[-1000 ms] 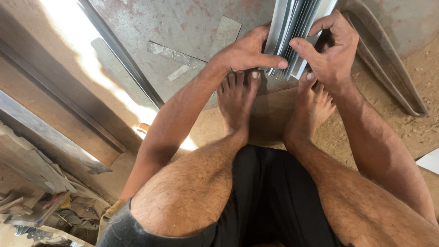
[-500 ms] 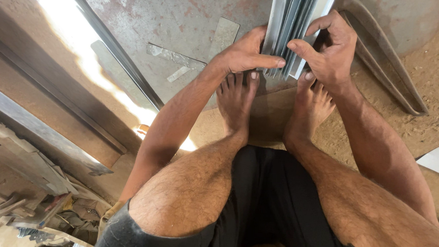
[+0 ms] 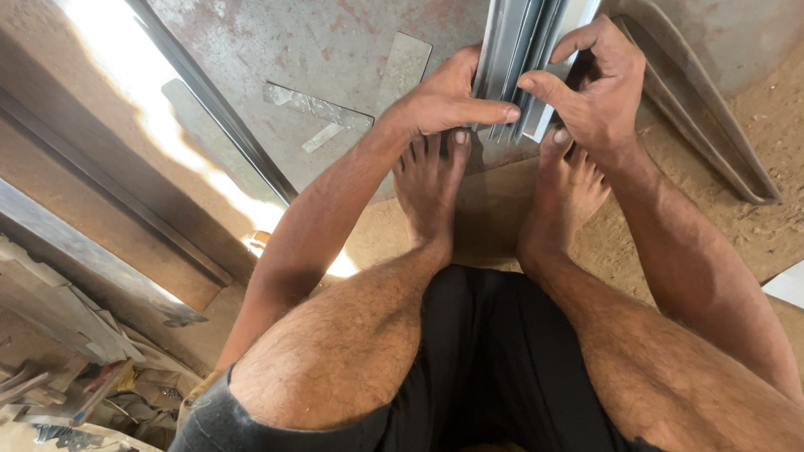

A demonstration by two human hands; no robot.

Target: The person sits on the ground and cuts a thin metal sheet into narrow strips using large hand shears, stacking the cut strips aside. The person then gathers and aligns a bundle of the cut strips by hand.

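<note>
Head view: left hand (image 3: 444,99) and right hand (image 3: 598,85) fingers clamp metal strips (image 3: 518,41), cut off above.

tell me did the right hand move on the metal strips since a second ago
No. The right hand still grips the bundle of metal strips just above the right foot's toes, the same spot as before, with no clear shift either way.

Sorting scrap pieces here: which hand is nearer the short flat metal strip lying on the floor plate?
Left. The left hand grips the metal profiles just right of the strip; the right hand is on the profiles' far side, farther away.
</note>
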